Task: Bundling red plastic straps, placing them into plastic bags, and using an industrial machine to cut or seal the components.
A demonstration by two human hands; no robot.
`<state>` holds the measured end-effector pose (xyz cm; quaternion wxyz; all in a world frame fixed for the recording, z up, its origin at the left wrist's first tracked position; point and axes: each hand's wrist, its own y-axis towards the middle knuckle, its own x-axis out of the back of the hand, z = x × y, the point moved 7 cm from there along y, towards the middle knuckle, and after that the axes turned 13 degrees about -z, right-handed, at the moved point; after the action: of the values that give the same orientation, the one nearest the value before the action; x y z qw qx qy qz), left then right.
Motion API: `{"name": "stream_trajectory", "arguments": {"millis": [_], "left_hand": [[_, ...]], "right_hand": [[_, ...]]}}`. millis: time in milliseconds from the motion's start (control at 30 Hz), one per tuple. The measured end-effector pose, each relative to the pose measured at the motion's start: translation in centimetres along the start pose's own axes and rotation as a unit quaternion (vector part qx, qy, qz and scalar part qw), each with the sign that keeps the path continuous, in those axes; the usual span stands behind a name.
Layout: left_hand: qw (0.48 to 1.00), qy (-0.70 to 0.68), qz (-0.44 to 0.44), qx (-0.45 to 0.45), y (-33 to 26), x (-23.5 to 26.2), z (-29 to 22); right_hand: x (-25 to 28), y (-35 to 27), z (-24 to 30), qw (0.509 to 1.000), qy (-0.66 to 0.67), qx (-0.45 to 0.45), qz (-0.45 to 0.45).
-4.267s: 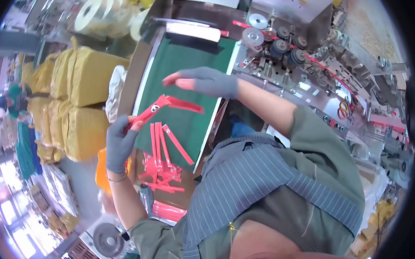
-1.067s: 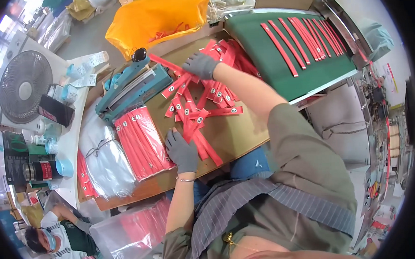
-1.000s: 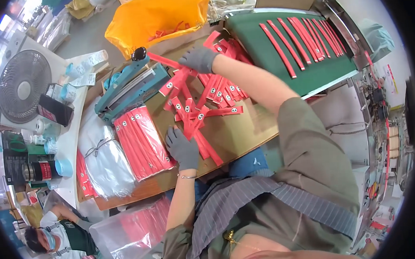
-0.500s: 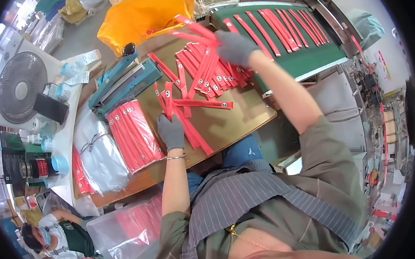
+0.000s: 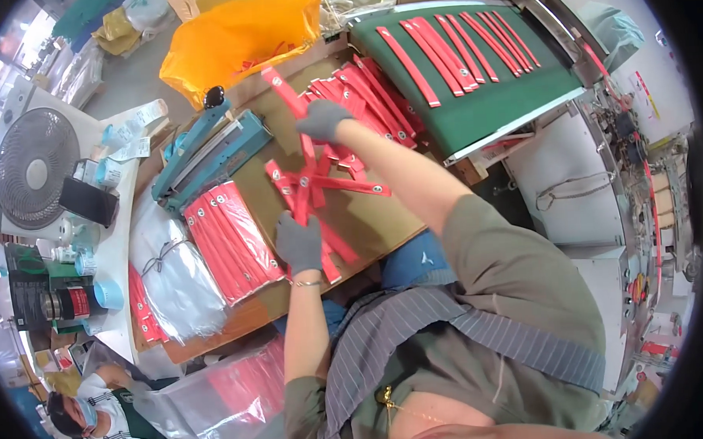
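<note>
My left hand [image 5: 299, 242], in a grey glove, is closed on slim red packets [image 5: 303, 196] that cross and fan out above the brown table. More loose red packets stick out past its fingers. My right hand [image 5: 324, 121], gloved too, is farther up the table and gripped round another red packet [image 5: 281, 90], which points to the far left. Beside and partly under the right arm lies a heap of red packets [image 5: 373, 99], each with a small round emblem near one end.
Red packets [image 5: 442, 52] lie in a row on the green conveyor belt [image 5: 512, 104] at far right. A teal bag sealer [image 5: 213, 155], a clear-wrapped red bundle [image 5: 229, 242], clear plastic bags [image 5: 175, 268] and a yellow bag [image 5: 238, 35] surround the table. A person [image 5: 111, 415] sits at lower left.
My right hand has moved left from beside the conveyor belt with red packet in it. The left hand has shifted slightly down and still holds packets. Fewer packets show on the belt.
</note>
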<state>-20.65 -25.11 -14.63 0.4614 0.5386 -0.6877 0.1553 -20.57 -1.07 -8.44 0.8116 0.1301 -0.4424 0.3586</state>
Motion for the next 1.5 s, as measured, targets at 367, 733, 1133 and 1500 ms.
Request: {"name": "stream_trajectory", "arguments": {"millis": [367, 733, 1133, 1500], "left_hand": [[0.996, -0.093, -0.011, 0.003, 2.5, 0.3, 0.6], [0.956, -0.272, 0.100, 0.052, 9.0, -6.3, -5.4], [0.967, -0.221, -0.130, 0.009, 9.7, 6.8, 5.8], [0.817, 0.505, -0.269, 0.074, 11.1, 23.1, 41.4]], "right_hand": [[-1.7, -15.9, -5.8, 0.993, 0.095, 0.022, -0.071], [5.5, -6.3, -3.4, 0.993, 0.052, 0.054, -0.092], [30.1, 5.1, -45.5, 0.907, -0.255, -0.146, -0.303], [13.8, 5.0, -24.1, 0.959, -0.128, 0.106, -0.228]]}}
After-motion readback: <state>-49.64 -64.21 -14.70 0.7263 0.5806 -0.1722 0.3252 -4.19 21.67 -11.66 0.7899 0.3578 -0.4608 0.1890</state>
